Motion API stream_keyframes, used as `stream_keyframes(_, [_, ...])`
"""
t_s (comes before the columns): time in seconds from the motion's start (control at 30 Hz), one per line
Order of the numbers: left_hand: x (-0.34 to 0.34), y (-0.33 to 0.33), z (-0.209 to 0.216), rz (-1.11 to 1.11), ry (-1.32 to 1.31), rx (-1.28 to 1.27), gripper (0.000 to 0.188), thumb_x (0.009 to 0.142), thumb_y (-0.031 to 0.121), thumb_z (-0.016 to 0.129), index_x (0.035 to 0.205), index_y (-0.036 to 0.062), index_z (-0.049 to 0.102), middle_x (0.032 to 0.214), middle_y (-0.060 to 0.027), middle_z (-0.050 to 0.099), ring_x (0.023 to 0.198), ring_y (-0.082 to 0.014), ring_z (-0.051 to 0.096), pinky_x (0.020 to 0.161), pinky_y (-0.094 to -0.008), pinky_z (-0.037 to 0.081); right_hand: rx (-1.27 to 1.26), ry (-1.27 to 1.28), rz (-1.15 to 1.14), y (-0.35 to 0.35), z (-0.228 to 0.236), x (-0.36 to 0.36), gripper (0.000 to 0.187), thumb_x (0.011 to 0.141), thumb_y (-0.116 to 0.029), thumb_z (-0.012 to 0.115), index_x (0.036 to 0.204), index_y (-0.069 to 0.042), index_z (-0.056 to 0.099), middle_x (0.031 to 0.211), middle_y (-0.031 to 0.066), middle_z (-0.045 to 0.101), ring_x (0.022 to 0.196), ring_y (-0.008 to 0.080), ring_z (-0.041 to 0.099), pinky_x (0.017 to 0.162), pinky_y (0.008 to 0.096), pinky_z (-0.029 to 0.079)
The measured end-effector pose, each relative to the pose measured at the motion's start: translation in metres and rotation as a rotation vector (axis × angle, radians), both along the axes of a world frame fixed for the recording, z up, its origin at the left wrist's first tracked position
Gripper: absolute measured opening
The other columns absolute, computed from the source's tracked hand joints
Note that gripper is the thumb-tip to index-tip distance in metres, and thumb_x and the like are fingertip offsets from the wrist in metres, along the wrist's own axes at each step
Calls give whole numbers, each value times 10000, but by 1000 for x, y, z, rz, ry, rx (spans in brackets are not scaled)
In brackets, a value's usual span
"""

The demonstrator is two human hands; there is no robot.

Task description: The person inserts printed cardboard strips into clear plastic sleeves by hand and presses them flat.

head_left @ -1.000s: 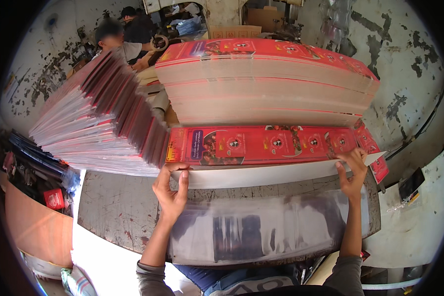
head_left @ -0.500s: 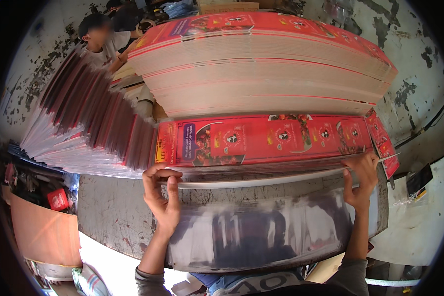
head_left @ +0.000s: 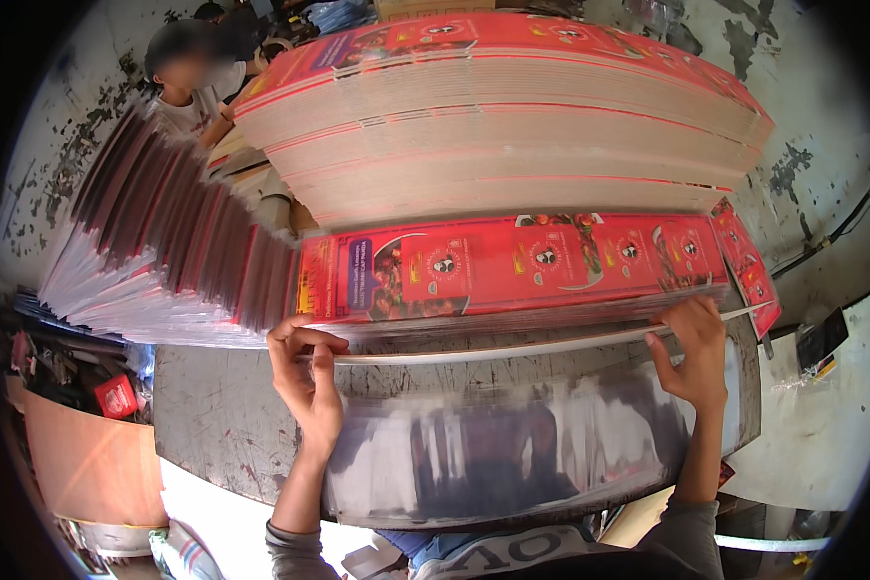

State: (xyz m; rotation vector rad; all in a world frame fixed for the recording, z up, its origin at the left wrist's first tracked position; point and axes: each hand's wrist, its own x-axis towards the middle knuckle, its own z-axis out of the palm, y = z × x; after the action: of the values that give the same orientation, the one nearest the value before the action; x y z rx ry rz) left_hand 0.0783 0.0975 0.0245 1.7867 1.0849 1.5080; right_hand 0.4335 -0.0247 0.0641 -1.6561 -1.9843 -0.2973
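Note:
Between my two hands stretches a long, thin card sheet point(head_left: 512, 353), seen almost edge-on as a pale strip. My left hand point(head_left: 307, 382) pinches its left end between thumb and fingers. Toward the other end my right hand point(head_left: 693, 356) grips it, and the sheet's tip sticks out past the fingers to the right. Just beyond it lies a low stack of red printed sheets point(head_left: 493, 266) with food pictures and a glossy film on top. Nearer me, a shiny stack of clear plastic film point(head_left: 512, 459) lies on the worn grey table point(head_left: 222, 416).
A tall stack of red printed card point(head_left: 512, 126) rises at the back. Film-covered sheets point(head_left: 164, 222) lean in a fanned row on the left. Another red printed piece point(head_left: 747, 266) lies at the right. A co-worker point(head_left: 188, 87) is at the far left.
My right hand has shifted slightly left, with more of the sheet's tip showing past it. The sheet now stands farther off the red stack's front edge. The whole view has shifted a little.

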Motion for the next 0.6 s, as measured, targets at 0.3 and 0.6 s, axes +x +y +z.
stream_keyframes(0.3, [-11,-8,9,-74,-72,-106,138,851,55,450,921,0,555,718,-50,604,706,-111,563,700,-256,421,-296,15,-57,-19,8,-2,161,668,-81,676,827,-98,661,719,54,644,662,286,598,574,366,447])
stream_keyframes(0.6, [-50,-90,3,-36,-587,-367,482,884,219,498,1297,-1,381,1276,-183,459,1182,-232,469,960,-334,388,166,-163,15,-77,22,-38,310,683,-70,589,977,-112,677,1002,65,658,923,256,619,712,369,497])
